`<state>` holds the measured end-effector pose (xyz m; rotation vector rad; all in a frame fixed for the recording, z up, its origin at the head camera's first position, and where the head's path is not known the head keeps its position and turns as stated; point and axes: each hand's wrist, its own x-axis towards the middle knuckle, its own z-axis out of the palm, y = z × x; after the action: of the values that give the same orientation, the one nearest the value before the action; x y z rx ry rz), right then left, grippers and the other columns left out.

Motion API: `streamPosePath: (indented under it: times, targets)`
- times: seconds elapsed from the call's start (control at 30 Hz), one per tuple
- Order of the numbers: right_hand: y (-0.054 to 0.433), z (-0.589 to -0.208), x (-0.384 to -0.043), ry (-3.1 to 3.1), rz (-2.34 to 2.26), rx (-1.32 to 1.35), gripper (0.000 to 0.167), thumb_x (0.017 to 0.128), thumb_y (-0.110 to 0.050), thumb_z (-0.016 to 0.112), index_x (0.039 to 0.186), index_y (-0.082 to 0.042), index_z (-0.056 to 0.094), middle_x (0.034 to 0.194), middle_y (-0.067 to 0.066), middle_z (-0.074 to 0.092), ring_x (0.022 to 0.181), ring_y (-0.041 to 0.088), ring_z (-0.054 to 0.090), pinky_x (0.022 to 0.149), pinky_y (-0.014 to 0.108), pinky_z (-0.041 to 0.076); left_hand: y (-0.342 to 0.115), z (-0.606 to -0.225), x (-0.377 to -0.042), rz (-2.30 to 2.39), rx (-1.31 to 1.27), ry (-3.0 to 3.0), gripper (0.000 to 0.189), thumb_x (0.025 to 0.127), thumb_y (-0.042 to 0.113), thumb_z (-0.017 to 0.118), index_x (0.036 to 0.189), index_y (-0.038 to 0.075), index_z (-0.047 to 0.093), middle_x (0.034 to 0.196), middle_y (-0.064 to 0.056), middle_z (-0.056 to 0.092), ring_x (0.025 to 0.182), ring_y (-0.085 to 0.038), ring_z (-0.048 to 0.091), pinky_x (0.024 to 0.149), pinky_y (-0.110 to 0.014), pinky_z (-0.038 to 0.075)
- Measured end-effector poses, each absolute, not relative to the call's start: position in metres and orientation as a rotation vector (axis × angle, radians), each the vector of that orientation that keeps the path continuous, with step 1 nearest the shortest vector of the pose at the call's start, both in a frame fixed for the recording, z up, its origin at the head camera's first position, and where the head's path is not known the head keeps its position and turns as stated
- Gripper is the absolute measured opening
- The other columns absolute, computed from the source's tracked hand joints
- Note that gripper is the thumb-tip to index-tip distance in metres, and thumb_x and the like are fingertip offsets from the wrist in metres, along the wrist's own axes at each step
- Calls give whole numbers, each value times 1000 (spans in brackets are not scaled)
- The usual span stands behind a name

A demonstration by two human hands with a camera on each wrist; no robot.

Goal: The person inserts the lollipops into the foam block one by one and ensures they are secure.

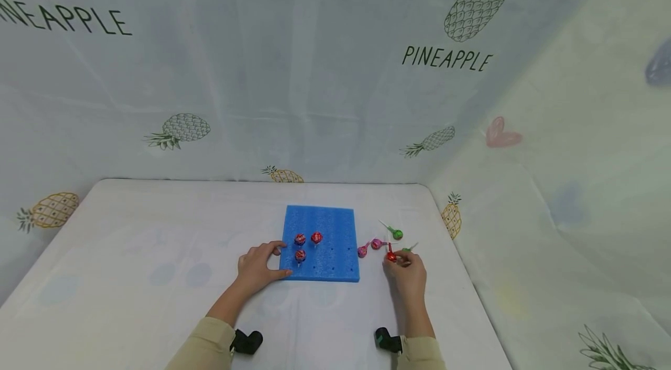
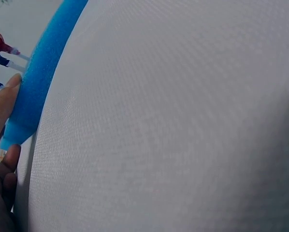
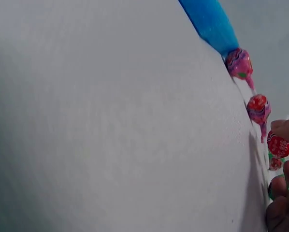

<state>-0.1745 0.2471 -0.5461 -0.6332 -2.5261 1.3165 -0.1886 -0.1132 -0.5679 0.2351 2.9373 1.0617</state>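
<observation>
Pinching a red lollipop (image 1: 391,256), the right hand (image 1: 411,278) sits apart from the blue board (image 1: 335,242), two pink lollipops (image 1: 376,244) between; the left hand (image 1: 255,268), spread wide, touches the board's left edge, white tabletop (image 1: 157,230) stretching broadly beyond

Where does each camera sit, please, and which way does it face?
Head: on the person's head, facing forward and down at the blue board; left hand, right hand and sleeves show.
Left wrist: on that wrist, facing across the white tabletop beside the board's edge; left hand partly shows.
Right wrist: on that wrist, facing across the tabletop toward a red lollipop; right hand partly shows.
Shared: head and right wrist both show the red lollipop.
</observation>
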Motion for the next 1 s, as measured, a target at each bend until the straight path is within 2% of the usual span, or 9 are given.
streamPosePath:
  times: [0.13,0.27,0.57,0.8,1.0]
  targets:
    - [239,-539,-172,-2512,1396,-602,28,81,-10,79,105,-2,68,102,13,60,91,27,55,68,28,46,-113,-567,-188,1066,237,2936,67,71,46,85,127,21,58,104,4,59,103,-26,50,80,-48,31]
    - [229,-534,-171,-2491,1503,-576,28,81,-9,78,107,-4,69,102,12,65,90,25,61,65,23,49,-113,-567,-188,1074,240,2932,66,71,46,85,127,21,58,105,4,59,103,-26,50,80,-48,31]
    - [211,-531,-172,-2459,1713,-331,30,80,-3,77,110,-6,72,113,12,65,93,26,64,69,28,53,-114,-569,-188,1070,239,2939,67,71,46,85,127,21,58,104,5,59,103,-25,50,81,-49,31]
    - [202,-523,-172,-2470,1792,-138,29,83,-2,75,112,-2,71,110,12,65,98,25,62,77,24,51,-114,-569,-188,1076,237,2938,67,71,46,85,127,21,58,104,6,58,103,-25,49,82,-50,31]
    - [185,-490,-162,-2483,1786,113,28,83,3,72,111,6,68,100,17,65,95,38,60,76,26,50,-113,-569,-189,1072,231,2939,67,71,47,85,126,22,58,104,5,58,104,-25,49,82,-49,31]
